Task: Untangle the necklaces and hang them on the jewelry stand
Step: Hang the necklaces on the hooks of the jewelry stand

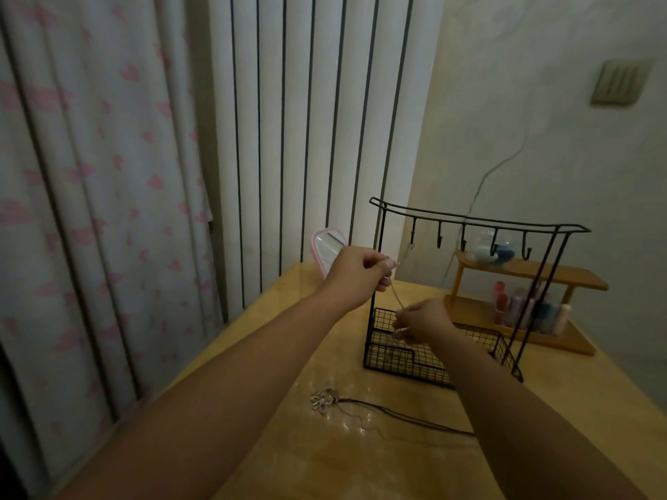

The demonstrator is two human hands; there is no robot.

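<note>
Two bare hands stretching a thin silver chain, barely visible in dim light, left hand pinching its upper end, right hand pinching lower down, before black wire jewelry stand, flower-pendant cord necklace on glossy wooden table nearer

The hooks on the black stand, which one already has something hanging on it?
The leftmost hook of the jewelry stand, nearest the left hand: a thin chain dangles from it. The other four are bare.
</note>
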